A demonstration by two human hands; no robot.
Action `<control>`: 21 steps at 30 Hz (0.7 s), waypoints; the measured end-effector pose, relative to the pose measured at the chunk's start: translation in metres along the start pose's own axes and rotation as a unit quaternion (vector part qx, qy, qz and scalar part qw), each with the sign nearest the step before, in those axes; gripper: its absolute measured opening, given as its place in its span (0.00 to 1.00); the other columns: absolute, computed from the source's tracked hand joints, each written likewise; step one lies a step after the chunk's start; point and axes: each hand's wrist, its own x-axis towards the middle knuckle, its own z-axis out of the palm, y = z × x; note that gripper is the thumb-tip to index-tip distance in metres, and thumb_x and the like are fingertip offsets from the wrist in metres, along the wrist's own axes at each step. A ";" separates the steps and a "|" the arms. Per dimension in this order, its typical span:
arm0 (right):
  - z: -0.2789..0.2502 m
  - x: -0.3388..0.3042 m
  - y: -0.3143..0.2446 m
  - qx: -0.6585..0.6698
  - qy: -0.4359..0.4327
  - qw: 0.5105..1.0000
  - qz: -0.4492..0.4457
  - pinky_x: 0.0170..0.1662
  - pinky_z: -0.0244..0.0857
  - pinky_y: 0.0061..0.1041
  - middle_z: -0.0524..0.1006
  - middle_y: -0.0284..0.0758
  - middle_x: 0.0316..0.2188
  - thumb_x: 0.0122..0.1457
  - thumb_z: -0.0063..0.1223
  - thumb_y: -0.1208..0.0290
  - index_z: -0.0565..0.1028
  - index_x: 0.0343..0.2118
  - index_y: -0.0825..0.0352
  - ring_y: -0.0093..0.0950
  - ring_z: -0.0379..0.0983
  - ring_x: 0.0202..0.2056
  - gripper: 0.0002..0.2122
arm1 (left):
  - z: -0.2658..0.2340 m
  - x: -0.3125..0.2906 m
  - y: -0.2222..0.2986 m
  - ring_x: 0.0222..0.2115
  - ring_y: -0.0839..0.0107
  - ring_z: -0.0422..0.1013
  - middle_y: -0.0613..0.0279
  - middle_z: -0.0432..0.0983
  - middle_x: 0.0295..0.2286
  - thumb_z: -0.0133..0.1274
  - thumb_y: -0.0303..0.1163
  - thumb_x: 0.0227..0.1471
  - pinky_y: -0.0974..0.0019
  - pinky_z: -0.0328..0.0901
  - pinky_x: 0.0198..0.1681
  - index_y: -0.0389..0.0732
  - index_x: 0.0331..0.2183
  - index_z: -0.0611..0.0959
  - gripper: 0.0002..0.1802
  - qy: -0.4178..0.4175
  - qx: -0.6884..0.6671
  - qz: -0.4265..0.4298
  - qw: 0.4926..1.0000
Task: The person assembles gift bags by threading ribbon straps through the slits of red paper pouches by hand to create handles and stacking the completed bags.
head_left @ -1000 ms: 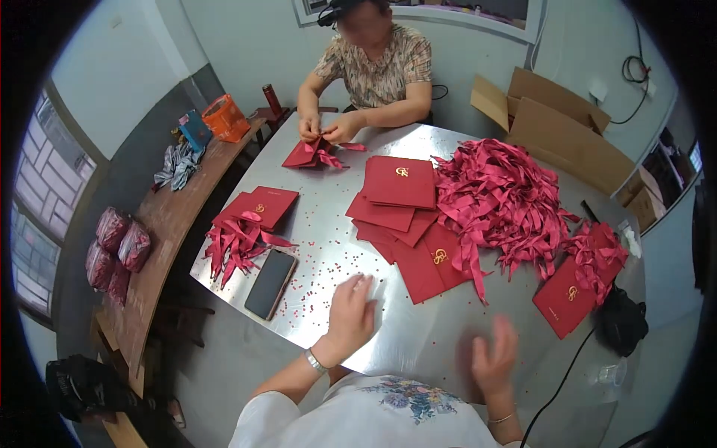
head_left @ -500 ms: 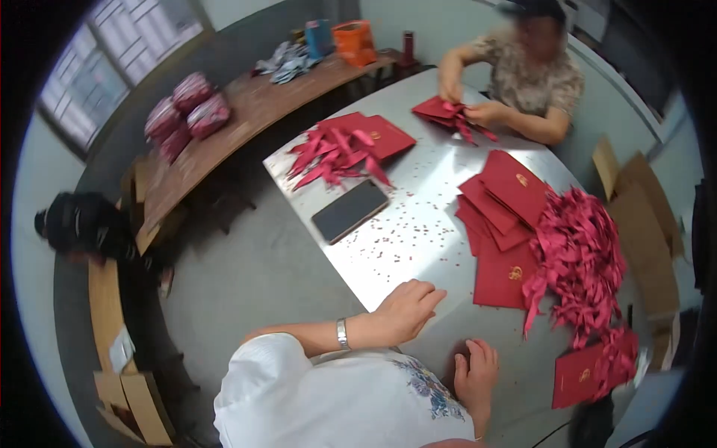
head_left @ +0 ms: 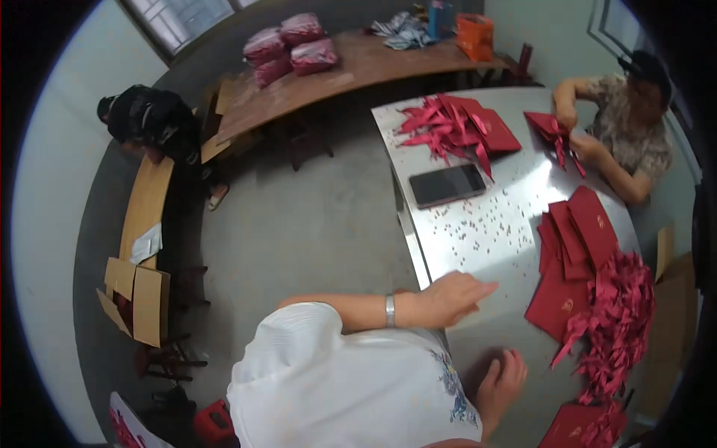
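My left hand (head_left: 450,300), with a silver watch (head_left: 390,310) on its wrist, is over the near edge of the metal table (head_left: 515,263). Its forefinger is stretched out and it holds nothing. Lower down, my right hand (head_left: 502,387) rests by the same edge, thumb apart from the fingers, also without anything in it. Nearest to both hands are a pile of dark red folders (head_left: 556,302) and a big heap of crimson ribbons (head_left: 616,317). A black phone (head_left: 448,185) lies flat farther off, beside tiny scattered red bits (head_left: 478,231).
Across the table a co-worker (head_left: 631,123) handles a red folder (head_left: 544,127) with ribbons. More folders (head_left: 500,131) and ribbons (head_left: 441,127) lie at the far corner. Another person (head_left: 153,123) bends over a wooden bench (head_left: 146,198). Pink bundles (head_left: 302,46) and an orange bag (head_left: 475,37) stand on a brown table.
The view has turned left, so the table appears farther right. My left hand now has its forefinger stretched out; my right hand stays by the table edge.
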 end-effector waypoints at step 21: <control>-0.038 0.026 0.064 -0.219 0.195 0.948 0.121 0.49 0.63 0.40 0.72 0.42 0.45 0.53 0.54 0.73 0.71 0.44 0.67 0.43 0.68 0.45 0.15 | 0.072 0.128 -0.010 0.33 0.53 0.73 0.48 0.76 0.33 0.58 0.31 0.48 0.57 0.67 0.37 0.34 0.49 0.74 0.26 -0.170 -0.095 -0.130 0.972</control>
